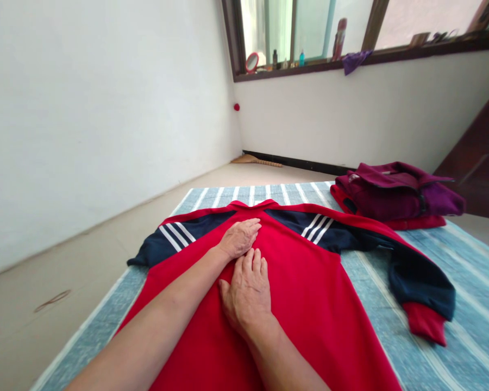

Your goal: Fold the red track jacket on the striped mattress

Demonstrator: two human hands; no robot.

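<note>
The left hand (240, 237) and right hand (248, 292) lay flat and open, gripping nothing, on the soft, light-looking red jacket (313, 293), probably best taken by its shoulders

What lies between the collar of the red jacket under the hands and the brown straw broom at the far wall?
In the head view, a band of blue-and-white striped mat, then bare beige floor.

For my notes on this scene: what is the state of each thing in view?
Red jacket: spread flat, one sleeve bent.
Left hand: open, flat on the jacket.
Right hand: open, flat on the jacket.
Maroon clothes: folded, stacked.
Striped mat: spread on the floor.
</note>
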